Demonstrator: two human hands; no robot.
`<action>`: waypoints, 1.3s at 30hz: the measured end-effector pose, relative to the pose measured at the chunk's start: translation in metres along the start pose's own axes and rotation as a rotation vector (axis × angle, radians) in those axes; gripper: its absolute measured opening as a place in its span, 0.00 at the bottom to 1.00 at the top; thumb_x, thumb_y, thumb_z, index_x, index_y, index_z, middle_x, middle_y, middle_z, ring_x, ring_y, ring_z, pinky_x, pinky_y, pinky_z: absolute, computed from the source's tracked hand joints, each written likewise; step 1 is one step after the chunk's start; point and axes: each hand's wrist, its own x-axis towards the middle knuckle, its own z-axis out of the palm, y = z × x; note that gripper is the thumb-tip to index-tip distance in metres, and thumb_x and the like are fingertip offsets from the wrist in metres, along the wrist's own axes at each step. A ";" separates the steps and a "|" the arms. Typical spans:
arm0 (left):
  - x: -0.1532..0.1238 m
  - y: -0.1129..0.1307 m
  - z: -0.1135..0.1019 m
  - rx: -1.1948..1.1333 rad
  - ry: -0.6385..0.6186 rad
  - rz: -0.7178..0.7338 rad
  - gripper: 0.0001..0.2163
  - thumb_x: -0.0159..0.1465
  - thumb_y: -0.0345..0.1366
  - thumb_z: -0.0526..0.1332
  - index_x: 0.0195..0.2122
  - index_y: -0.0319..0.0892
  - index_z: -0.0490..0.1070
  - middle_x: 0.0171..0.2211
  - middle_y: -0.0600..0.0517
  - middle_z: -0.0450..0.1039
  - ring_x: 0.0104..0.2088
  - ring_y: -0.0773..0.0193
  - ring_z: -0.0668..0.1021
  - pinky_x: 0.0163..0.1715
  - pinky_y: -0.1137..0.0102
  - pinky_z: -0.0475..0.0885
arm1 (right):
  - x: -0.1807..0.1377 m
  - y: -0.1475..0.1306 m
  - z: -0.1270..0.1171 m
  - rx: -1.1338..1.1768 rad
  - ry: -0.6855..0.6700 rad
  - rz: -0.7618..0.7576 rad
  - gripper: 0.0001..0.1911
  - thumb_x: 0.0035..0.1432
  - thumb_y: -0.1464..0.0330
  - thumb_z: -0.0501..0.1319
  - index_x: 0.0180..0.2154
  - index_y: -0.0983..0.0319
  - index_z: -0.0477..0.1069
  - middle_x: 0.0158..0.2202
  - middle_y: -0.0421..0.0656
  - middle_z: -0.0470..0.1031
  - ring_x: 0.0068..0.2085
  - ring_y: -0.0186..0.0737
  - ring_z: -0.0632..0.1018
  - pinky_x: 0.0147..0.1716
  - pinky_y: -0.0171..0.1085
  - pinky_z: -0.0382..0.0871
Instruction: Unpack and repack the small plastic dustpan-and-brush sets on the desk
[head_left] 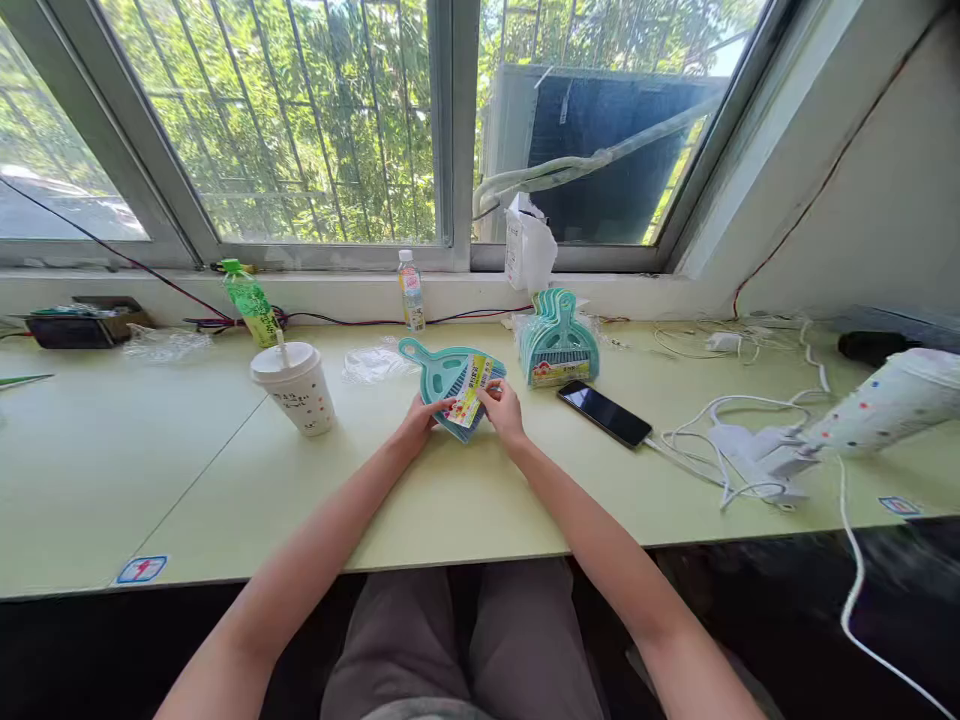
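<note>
A small teal dustpan-and-brush set [448, 375] lies on the pale green table [450, 500] in front of me, with a yellow printed label card [469, 390] across it. My left hand [418, 420] grips the set's near left edge. My right hand [504, 410] pinches the card's right side. A stack of several like teal sets [559, 340] stands just beyond my right hand.
A lidded paper cup with a straw [296, 385] stands to the left; a black phone [604, 412] lies to the right. Two drink bottles [410, 290] are near the sill. White cables and a charger [742, 450], a tipped cup [885, 400] and clear wrappers [371, 362] lie about.
</note>
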 end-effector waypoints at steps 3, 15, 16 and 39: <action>0.000 0.000 -0.002 -0.023 -0.007 0.048 0.26 0.43 0.36 0.75 0.43 0.38 0.72 0.44 0.45 0.79 0.42 0.52 0.80 0.36 0.67 0.76 | -0.001 -0.002 -0.001 -0.159 -0.037 0.013 0.09 0.54 0.61 0.60 0.26 0.59 0.66 0.25 0.36 0.74 0.28 0.35 0.72 0.28 0.33 0.59; -0.005 0.004 0.004 -0.120 -0.002 0.099 0.26 0.45 0.35 0.74 0.46 0.39 0.72 0.46 0.44 0.78 0.51 0.45 0.77 0.52 0.55 0.73 | -0.007 -0.008 -0.007 -0.114 0.360 -0.260 0.17 0.57 0.53 0.58 0.38 0.59 0.64 0.42 0.45 0.73 0.41 0.41 0.72 0.45 0.40 0.64; -0.006 0.004 0.006 -0.134 -0.008 0.103 0.26 0.45 0.35 0.74 0.47 0.39 0.72 0.47 0.44 0.78 0.52 0.44 0.77 0.53 0.55 0.73 | -0.007 -0.008 -0.006 -0.070 0.399 -0.253 0.19 0.56 0.53 0.58 0.42 0.59 0.64 0.48 0.48 0.71 0.46 0.43 0.71 0.50 0.43 0.62; -0.001 0.001 -0.003 -0.021 -0.018 0.035 0.30 0.44 0.43 0.76 0.47 0.39 0.71 0.47 0.42 0.77 0.47 0.48 0.79 0.51 0.55 0.73 | 0.008 0.016 0.006 0.751 -0.242 0.190 0.21 0.41 0.63 0.73 0.38 0.62 0.74 0.36 0.44 0.81 0.34 0.40 0.81 0.37 0.39 0.77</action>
